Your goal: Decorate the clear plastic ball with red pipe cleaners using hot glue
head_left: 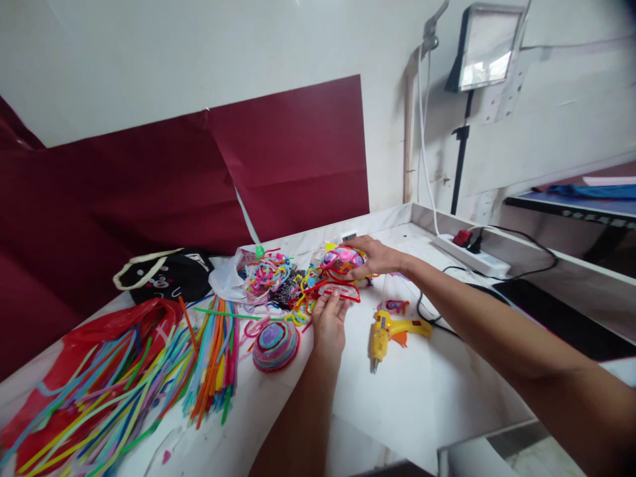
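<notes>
My left hand [329, 321] pinches the lower edge of a red-rimmed, pale curved piece [342, 291]. Over the top of a colourful round pipe-cleaner piece [338, 263], my right hand [370, 257] curls its fingers; the piece sits just behind the red-rimmed one, and I cannot tell whether the two are joined. A coiled pipe-cleaner dome [276, 346] in blue, purple and red rests left of my left wrist. Below my right forearm lies a yellow hot glue gun [385, 334], nozzle toward me. A tangle of curled pipe cleaners [268, 275] is heaped left of both hands.
Straight pipe cleaners [213, 364] lie in bundles at left, partly on a red plastic bag [44, 391]. Behind them sits a black bag [169, 278] with cream handles. A power strip [472, 257] with cables is at back right, near a lamp on a stand [489, 50].
</notes>
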A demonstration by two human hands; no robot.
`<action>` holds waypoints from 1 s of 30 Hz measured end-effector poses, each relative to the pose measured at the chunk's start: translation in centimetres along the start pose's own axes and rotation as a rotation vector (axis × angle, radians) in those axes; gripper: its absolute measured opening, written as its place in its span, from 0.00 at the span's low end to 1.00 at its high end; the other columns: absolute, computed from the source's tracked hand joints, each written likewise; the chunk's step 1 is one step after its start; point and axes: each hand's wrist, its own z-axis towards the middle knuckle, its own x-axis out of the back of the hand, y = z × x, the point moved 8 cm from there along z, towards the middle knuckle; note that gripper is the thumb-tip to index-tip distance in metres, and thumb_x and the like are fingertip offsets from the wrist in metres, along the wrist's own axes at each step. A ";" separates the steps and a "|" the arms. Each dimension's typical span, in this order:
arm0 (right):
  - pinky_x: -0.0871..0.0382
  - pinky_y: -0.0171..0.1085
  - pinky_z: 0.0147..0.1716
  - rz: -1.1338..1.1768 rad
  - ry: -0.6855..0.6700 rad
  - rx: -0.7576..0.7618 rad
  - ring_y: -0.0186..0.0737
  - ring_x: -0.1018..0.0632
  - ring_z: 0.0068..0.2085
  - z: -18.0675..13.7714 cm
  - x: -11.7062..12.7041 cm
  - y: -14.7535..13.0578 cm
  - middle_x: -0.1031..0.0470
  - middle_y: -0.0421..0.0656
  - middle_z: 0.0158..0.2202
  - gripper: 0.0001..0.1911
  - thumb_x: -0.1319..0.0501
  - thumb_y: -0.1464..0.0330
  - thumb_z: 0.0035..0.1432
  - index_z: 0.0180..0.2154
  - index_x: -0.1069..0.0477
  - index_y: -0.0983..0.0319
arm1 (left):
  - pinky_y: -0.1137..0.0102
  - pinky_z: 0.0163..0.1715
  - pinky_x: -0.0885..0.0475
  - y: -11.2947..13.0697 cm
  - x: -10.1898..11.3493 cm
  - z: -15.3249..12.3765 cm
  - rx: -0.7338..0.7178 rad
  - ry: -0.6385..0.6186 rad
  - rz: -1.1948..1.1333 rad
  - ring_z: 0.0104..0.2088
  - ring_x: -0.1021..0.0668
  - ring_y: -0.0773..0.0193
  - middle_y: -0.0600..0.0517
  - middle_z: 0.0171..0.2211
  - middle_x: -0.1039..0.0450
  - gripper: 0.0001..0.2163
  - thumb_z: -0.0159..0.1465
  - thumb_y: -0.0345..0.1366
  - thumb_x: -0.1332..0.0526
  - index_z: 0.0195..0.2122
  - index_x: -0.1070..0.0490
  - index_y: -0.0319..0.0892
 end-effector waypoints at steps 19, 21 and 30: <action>0.32 0.46 0.51 0.276 0.182 0.024 0.50 0.25 0.50 -1.3 0.3 0.1 0.27 0.49 0.51 0.39 0.28 0.60 0.40 0.54 0.32 0.63 | 0.73 0.38 0.24 -0.2 -0.2 -0.1 -0.005 -0.005 -0.022 0.31 0.22 0.71 0.53 0.30 0.26 0.07 0.56 0.24 0.34 0.29 0.32 0.39; 0.33 0.46 0.53 0.296 0.182 0.013 0.50 0.25 0.51 -1.5 0.4 0.0 0.27 0.49 0.52 0.39 0.27 0.61 0.40 0.55 0.32 0.64 | 0.74 0.38 0.25 -0.1 -0.3 -0.2 0.004 -0.001 -0.035 0.32 0.21 0.71 0.53 0.31 0.25 0.06 0.57 0.23 0.35 0.30 0.31 0.39; 0.38 0.48 0.58 0.351 0.125 -0.010 0.53 0.29 0.56 -1.8 0.3 0.5 0.30 0.49 0.57 0.41 0.28 0.59 0.41 0.58 0.34 0.61 | 0.74 0.37 0.24 0.0 -0.3 -0.3 0.031 0.041 -0.071 0.30 0.22 0.72 0.53 0.31 0.26 0.06 0.59 0.22 0.38 0.30 0.30 0.40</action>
